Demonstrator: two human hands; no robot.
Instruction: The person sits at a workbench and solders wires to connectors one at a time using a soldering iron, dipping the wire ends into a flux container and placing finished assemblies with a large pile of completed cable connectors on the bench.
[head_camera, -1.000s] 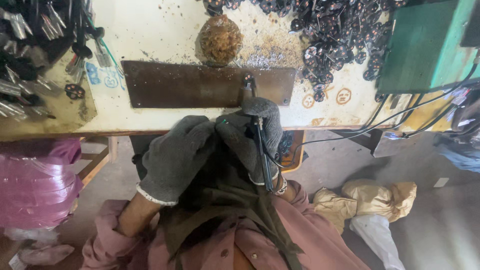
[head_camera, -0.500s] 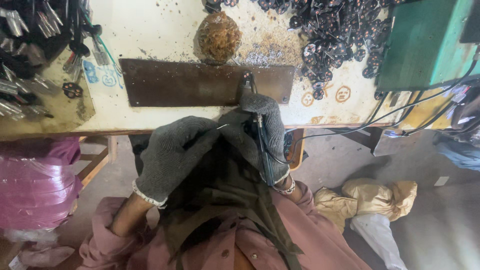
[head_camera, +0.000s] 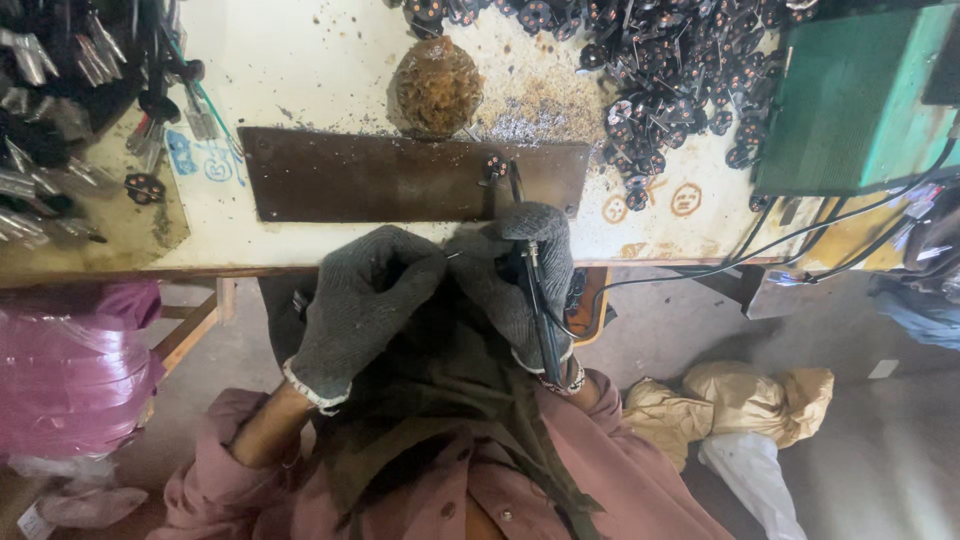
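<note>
At the far left of my view I see a heap of metal parts (head_camera: 45, 120) on the bench corner, and below the bench a pink plastic bag (head_camera: 70, 370). On the pale worktop (head_camera: 300, 60) lies a long brown metal plate (head_camera: 380, 180), flat and parallel to the near edge. Just behind it sits a rusty domed lump (head_camera: 438, 85), ringed with metal filings.

My left hand (head_camera: 360, 300), in a grey knit glove, is curled at the bench edge, its fingertips turned toward the other hand; a thin wire shows between the two, though I cannot tell whether the left hand actually pinches it. My right hand (head_camera: 525, 270), also gloved, is closed around a slim soldering iron (head_camera: 535, 290), its tip reaching up onto the plate. There, touching the plate's upper edge, stands a small dark round component (head_camera: 493, 165) with the tip just beside it.

Further right, a pile of similar dark components (head_camera: 680, 70) covers the worktop, then a green metal box (head_camera: 860, 100) with black cables (head_camera: 760, 255) trailing from under it. On the floor lie crumpled tan sacks (head_camera: 740, 400).
</note>
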